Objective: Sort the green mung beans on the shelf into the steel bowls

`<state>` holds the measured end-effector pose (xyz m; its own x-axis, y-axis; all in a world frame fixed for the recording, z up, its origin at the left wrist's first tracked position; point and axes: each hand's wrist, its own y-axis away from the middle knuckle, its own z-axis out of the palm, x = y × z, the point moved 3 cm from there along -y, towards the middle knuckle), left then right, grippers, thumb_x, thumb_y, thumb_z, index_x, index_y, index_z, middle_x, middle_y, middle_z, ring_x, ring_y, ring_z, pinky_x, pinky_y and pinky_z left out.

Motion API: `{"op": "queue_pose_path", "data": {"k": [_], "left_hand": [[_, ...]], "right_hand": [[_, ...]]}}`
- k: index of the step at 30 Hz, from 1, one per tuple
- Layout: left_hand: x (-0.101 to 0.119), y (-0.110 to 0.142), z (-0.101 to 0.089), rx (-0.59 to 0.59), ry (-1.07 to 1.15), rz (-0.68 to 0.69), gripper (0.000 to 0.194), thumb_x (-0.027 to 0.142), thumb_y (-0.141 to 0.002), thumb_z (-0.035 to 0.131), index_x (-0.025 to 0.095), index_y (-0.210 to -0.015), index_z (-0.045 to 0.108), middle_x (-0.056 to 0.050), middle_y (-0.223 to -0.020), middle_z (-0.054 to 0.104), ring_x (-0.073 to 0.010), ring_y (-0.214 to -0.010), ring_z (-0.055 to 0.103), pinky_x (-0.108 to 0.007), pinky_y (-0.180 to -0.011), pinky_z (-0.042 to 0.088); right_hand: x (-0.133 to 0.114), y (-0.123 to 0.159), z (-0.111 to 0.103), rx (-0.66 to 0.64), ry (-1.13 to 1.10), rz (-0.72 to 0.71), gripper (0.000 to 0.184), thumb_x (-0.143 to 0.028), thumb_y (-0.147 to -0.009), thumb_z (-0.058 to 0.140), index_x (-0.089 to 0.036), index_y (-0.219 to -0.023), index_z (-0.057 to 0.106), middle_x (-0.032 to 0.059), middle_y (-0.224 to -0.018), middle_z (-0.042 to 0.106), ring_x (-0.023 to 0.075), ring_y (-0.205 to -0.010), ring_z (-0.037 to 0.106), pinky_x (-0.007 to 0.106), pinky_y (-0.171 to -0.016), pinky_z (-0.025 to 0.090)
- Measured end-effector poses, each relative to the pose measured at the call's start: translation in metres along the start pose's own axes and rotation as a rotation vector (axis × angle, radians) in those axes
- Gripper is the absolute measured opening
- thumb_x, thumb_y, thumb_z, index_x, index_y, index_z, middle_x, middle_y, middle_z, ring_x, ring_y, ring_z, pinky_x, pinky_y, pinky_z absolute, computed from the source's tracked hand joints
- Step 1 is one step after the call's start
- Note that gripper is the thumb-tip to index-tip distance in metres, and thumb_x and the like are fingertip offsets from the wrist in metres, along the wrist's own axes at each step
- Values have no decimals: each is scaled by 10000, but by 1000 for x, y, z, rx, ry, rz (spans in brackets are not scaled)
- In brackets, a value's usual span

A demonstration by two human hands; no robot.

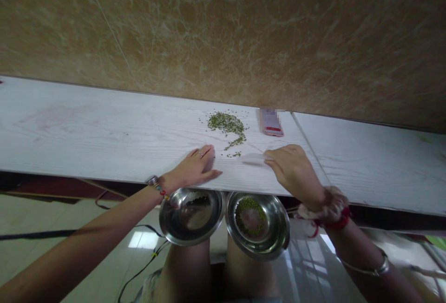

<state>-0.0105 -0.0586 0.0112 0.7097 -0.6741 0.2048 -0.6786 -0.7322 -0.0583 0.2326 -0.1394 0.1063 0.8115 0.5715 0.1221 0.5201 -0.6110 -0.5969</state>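
Small green beans (226, 122), like mung beans, lie spread on the white table (104, 135), with a thin curved trail running toward me. My left hand (197, 166) rests on the table just left of that trail, palm down, its fingers stretched out. Pinched in my right hand (292, 169) is a thin, whitish flat piece (256, 159), blurred, whose far end is close to the trail's near end. Below the table edge, a steel bowl (278, 240) on the right holds more green beans. The steel bowl (167, 228) on the left shows mostly shiny metal.
A phone (272, 124) in a pink case lies on the table near the brown marbled wall (223, 38). A seam (310, 147) crosses the tabletop to the right. Both bowls sit above my legs (190, 270). Black cables (139, 270) hang or lie at the lower left.
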Motion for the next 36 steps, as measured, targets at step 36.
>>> {"op": "queue_pose_path", "data": {"k": [36], "left_hand": [[-18, -8, -6, 22, -7, -124, 589, 391, -886, 425, 90, -1391, 392, -175, -1510, 355, -282, -1403, 317, -459, -1146, 231]], "right_hand": [[-8, -44, 58, 49, -142, -218, 215, -83, -900, 455, -190, -931, 639, 23, -839, 714, 149, -837, 600, 325, -869, 357]]}}
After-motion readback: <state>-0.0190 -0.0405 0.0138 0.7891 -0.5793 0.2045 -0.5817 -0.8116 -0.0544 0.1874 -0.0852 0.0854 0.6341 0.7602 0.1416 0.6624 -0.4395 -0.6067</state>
